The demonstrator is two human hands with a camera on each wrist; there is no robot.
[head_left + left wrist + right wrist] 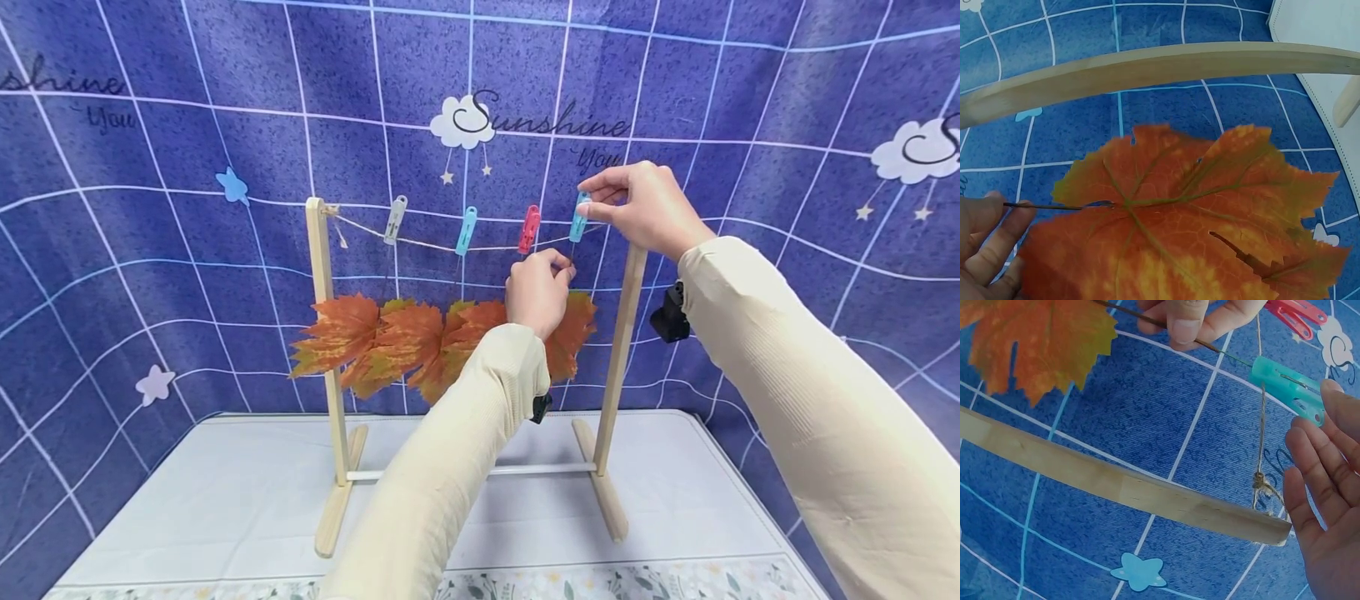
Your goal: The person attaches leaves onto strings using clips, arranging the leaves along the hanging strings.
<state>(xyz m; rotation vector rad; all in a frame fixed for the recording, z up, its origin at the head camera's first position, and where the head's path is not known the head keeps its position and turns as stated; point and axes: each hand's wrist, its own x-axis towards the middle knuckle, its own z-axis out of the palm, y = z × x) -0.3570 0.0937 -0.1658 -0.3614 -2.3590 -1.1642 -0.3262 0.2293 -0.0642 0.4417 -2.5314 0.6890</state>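
Note:
My right hand (pixel 654 207) pinches the upper end of a light-blue clothespin (pixel 1280 381) on the right part of the twine (pixel 1262 419). In the right wrist view, the clothespin's nose meets the tip of a thin dark stem (pixel 1047 206) and the twine. Just below, my left hand (pixel 537 293) holds that stem between thumb and finger. An orange-red maple leaf (pixel 1166 231) extends from the stem. In the head view my left hand and sleeve partly cover the leaf row.
Grey (pixel 395 221), blue (pixel 466 231) and red (pixel 528 230) clothespins sit along the twine, with more autumn leaves (pixel 408 337) below. Wooden posts (pixel 621 358) on feet hold the twine above a white tabletop (pixel 255 475). A blue patterned cloth (pixel 225 100) hangs behind.

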